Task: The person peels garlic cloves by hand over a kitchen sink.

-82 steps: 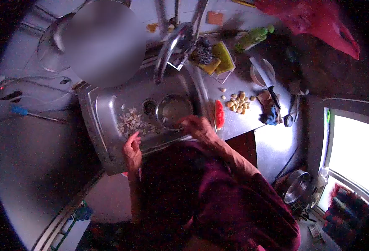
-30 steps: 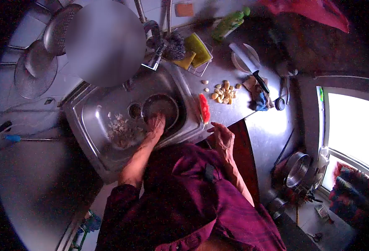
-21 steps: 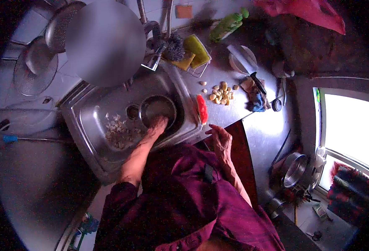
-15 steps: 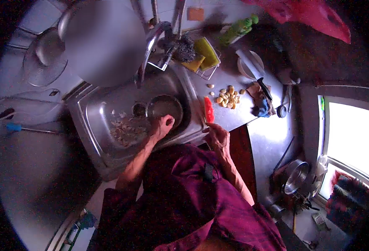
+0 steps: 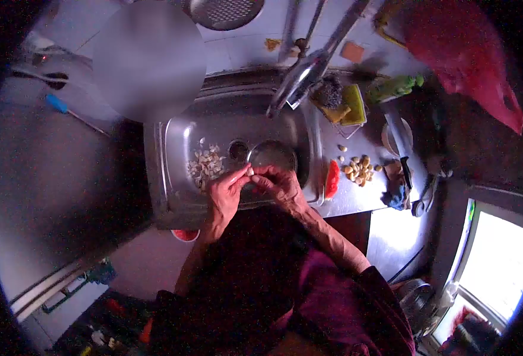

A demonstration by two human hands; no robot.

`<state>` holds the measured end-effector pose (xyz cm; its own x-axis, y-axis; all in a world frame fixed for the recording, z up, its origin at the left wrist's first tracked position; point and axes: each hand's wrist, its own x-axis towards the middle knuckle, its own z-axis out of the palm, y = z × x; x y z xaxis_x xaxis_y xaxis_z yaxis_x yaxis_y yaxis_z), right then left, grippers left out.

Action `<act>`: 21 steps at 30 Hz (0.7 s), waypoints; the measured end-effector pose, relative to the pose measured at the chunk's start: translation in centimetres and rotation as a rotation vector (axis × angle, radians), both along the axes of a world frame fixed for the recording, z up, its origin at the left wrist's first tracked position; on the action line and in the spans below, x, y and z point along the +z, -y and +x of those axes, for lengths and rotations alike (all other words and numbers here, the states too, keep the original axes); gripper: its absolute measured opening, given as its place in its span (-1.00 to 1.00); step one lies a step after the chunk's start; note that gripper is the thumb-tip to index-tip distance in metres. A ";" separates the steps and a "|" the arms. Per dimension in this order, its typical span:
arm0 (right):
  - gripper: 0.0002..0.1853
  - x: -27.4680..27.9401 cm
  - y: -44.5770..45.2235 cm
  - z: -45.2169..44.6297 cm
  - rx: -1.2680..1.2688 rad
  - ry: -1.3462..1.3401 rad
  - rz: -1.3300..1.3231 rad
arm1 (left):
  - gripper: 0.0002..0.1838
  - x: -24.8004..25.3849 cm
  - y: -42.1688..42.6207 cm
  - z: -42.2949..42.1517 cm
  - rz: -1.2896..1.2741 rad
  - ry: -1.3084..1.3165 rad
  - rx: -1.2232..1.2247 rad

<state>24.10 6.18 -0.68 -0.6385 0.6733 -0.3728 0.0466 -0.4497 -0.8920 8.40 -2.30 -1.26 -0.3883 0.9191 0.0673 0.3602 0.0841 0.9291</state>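
Over the near edge of the metal sink (image 5: 181, 206), my left hand (image 5: 226, 193) pinches a small pale piece (image 5: 250, 171), which looks like a garlic clove. My right hand (image 5: 279, 185) meets it from the right, fingers bent at the same piece; whether it grips the piece is hard to tell. Behind my right hand sits a round metal bowl (image 5: 273, 154) in the sink. Papery peels (image 5: 205, 166) lie on the sink floor at the left, beside the drain (image 5: 238, 149). Several pale cloves (image 5: 361, 171) are piled on the counter at the right.
A red-handled-looking peeler or red item (image 5: 332, 179) lies beside the sink. The faucet (image 5: 300, 80) arches over the back. Further right are a sponge rack (image 5: 353, 107), a green bottle (image 5: 395, 89), a knife (image 5: 396, 133) across a white bowl (image 5: 386, 139), and a cloth (image 5: 396, 187).
My left hand has come out of the bowl and now meets my right hand over the sink's near edge. My right hand has moved left from the counter edge. The view has shifted.
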 end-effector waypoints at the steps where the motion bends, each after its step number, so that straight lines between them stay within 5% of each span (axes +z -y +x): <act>1: -0.72 0.0 0.1 -0.4 0.022 -0.011 -0.010 | -0.58 0.1 0.5 0.0 0.001 -0.003 0.016; 14: -0.73 -3.7 3.3 0.8 0.136 -0.143 -0.290 | -0.67 -0.4 4.8 0.8 -0.172 0.030 -0.038; 21: -0.75 -0.9 1.9 1.4 0.124 0.037 -0.080 | -0.87 0.0 3.2 0.9 -0.096 0.042 -0.017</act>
<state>25.45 4.32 -1.63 -0.6997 0.5575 -0.4468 0.1379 -0.5083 -0.8501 9.25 -5.47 -1.31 -0.3736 0.9268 -0.0378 0.3231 0.1682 0.9313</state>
